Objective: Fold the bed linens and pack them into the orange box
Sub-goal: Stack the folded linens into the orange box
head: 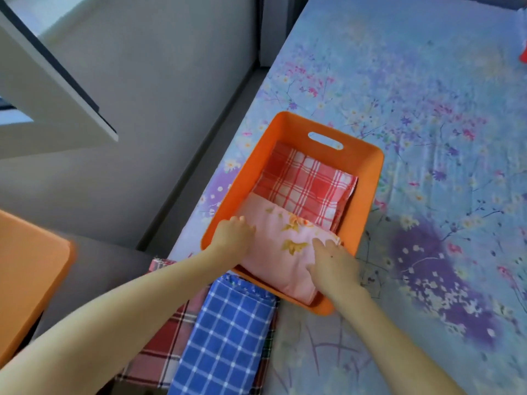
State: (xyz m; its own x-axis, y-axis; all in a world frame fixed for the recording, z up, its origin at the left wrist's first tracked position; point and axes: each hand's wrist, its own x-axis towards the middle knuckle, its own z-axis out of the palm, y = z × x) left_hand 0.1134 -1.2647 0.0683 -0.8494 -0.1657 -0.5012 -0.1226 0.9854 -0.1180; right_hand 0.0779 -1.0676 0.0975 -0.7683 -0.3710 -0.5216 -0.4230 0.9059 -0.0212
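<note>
The orange box [368, 166] stands on the bed near its left edge. Inside it lies a folded red-and-white checked linen [302, 183] at the far end. A folded pink floral linen [279, 252] lies over its near end and sticks out over the box's near rim. My left hand [232, 233] holds the pink linen's left edge inside the box. My right hand [332, 265] presses on its right side with fingers spread. A folded blue checked linen [225, 337] lies on a dark red plaid linen [159, 349] just in front of the box.
The bed is covered by a blue floral sheet [427, 109]. A grey floor and wall [142, 109] lie left of the bed. An orange lid or board [25, 275] is at the far left. A red object [523, 52] shows at the right edge.
</note>
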